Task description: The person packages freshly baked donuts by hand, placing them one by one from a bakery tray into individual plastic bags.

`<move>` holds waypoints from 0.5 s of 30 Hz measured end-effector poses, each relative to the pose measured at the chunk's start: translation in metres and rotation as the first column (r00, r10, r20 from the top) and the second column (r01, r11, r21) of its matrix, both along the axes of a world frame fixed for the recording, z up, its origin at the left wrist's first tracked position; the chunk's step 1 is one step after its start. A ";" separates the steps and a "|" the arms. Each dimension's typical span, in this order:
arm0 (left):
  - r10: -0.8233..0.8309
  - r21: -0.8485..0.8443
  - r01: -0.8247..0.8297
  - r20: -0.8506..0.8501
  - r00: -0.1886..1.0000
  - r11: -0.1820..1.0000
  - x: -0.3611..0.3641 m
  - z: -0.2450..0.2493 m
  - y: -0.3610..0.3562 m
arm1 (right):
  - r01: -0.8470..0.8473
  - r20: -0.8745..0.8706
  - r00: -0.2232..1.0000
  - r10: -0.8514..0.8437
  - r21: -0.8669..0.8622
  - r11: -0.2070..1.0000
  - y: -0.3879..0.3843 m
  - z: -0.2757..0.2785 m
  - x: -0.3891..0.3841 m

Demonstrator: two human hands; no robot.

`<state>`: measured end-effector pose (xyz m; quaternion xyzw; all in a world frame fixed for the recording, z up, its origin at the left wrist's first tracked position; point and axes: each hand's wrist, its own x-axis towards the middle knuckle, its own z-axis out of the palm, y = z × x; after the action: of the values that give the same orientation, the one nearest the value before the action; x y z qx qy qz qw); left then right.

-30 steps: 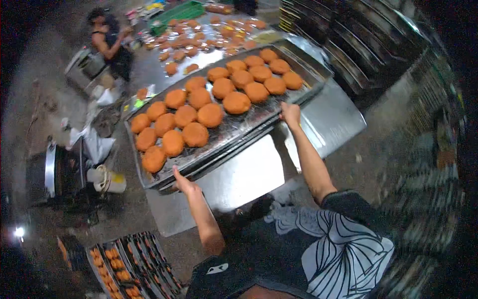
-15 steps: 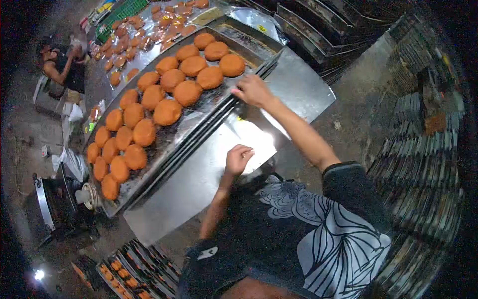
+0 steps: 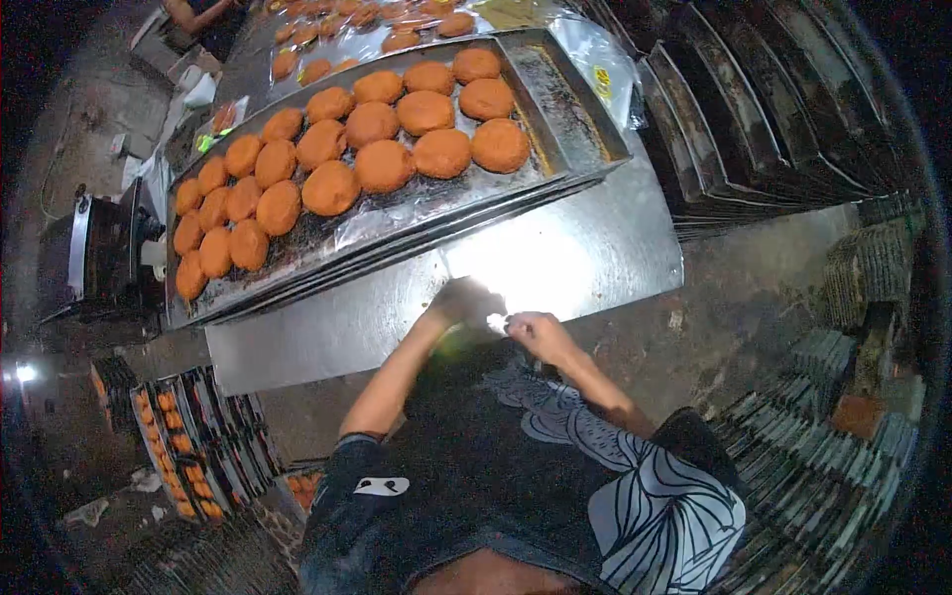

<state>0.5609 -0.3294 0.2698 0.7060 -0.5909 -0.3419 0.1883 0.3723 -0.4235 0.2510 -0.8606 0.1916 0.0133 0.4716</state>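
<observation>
My left hand [image 3: 464, 299] is in front of my chest at the near edge of the metal table [image 3: 297, 342], darkened against glare, with its fingers curled. Beside it, my right hand [image 3: 536, 334] is pinched closed. A small bright white spot [image 3: 498, 323] shows between the two hands; what they grip there is too small and overexposed to name. Beyond them, a large tray [image 3: 372, 236] holds rows of round orange-brown buns [image 3: 384, 166], on top of other stacked trays. Neither hand touches the tray.
Wrapped buns [image 3: 400, 41] lie behind the tray. Large dark trays [image 3: 729, 119] are stacked at the upper right, with more stacks [image 3: 793, 397] at the lower right. Bun-filled racks [image 3: 178, 446] are at the lower left. A co-worker's arm [image 3: 193, 17] shows at the top left.
My right hand has left the tray edge and come down beside my left hand. The view has turned, so the tray appears more level and the right-hand stacks look closer.
</observation>
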 end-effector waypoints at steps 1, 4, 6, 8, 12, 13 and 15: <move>-0.124 0.113 0.099 0.236 0.964 0.989 0.006 -0.022 -0.004 | -0.049 0.107 0.993 0.043 0.061 0.997 0.002 -0.015 0.001; -0.005 -0.195 0.051 0.226 0.974 0.979 -0.005 -0.031 0.012 | -0.089 0.154 0.985 0.078 0.066 0.994 0.006 -0.053 0.013; 0.030 -0.618 0.256 0.413 0.910 0.744 0.007 -0.077 0.019 | -0.084 0.100 0.992 0.082 0.011 0.996 0.011 -0.054 0.015; -0.007 -0.037 0.011 0.102 0.995 0.999 0.015 -0.087 0.012 | 0.065 0.083 0.992 -0.098 0.337 0.939 0.017 -0.032 0.011; 0.027 -0.228 -0.155 -0.480 0.877 0.961 0.009 -0.038 0.016 | 0.213 -0.048 0.975 -0.217 0.479 0.852 0.023 -0.004 0.025; 0.081 -0.241 -0.215 -0.466 0.881 0.946 0.001 -0.037 0.015 | 0.160 0.078 0.977 -0.197 0.340 0.927 0.022 0.002 0.032; 0.123 -0.121 -0.212 -0.509 0.852 0.970 -0.013 0.005 0.013 | 0.119 0.183 0.973 -0.143 0.136 0.984 0.021 0.015 0.038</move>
<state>0.5483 -0.3160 0.2751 0.6238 -0.4855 -0.4421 0.4238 0.4105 -0.4024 0.2658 -0.8123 0.2005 -0.0888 0.5405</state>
